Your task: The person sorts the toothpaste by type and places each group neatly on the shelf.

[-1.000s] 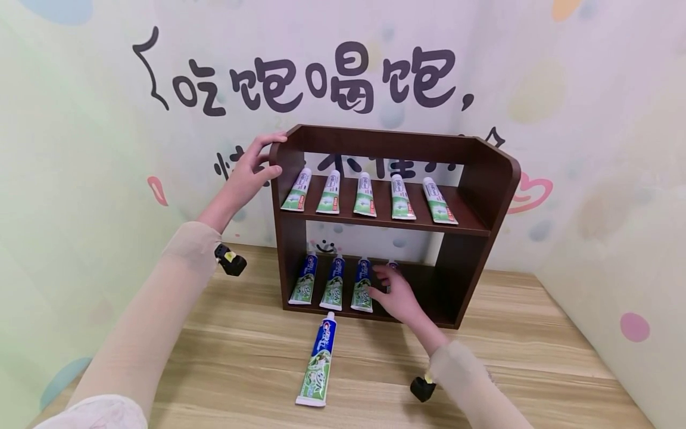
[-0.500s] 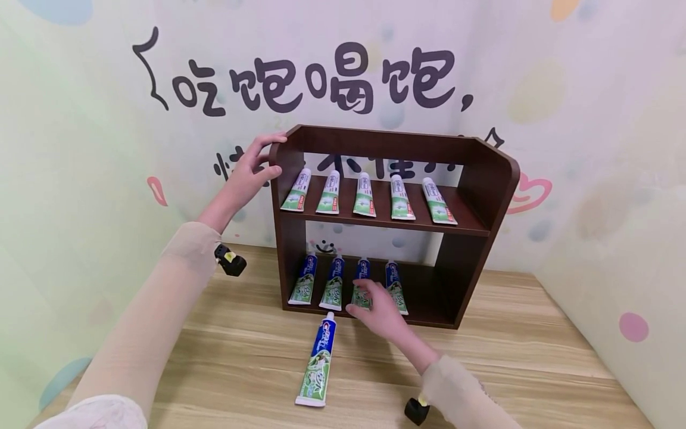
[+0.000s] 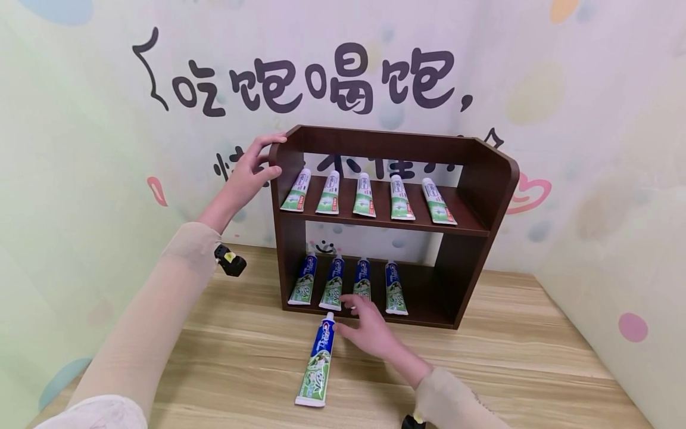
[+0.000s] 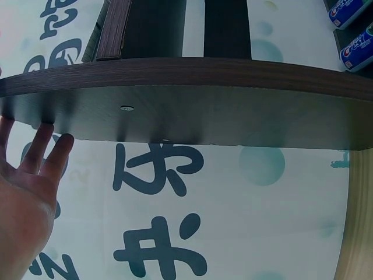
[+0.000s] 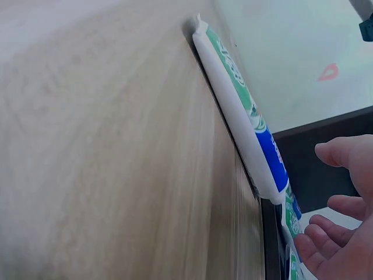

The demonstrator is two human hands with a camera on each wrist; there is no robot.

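My left hand [image 3: 249, 173] rests against the left side of a dark brown two-tier shelf [image 3: 386, 140]. In the left wrist view its fingers reach straight to the outer face of the side panel [image 4: 221, 119]. My right hand [image 3: 370, 328], fingers apart and holding nothing, hovers before the lower tier. Its thumb is close to the cap end of a blue and green toothpaste tube [image 3: 316, 363] lying on the table. Several matching toothpaste tubes [image 3: 303, 280] line the lower tier; my right fingers partly cover one toothpaste tube [image 3: 362, 271] there.
Several white and green toothpaste tubes [image 3: 364, 196] lie in a row on the upper tier. Right of the lower row is bare shelf board [image 3: 426, 295]. The wooden table [image 3: 509, 345] meets a printed wall [image 3: 536, 71] behind.
My right hand has moved left and toward me, from the rightmost lower toothpaste tube to near the one on the table. The left hand has stayed put.
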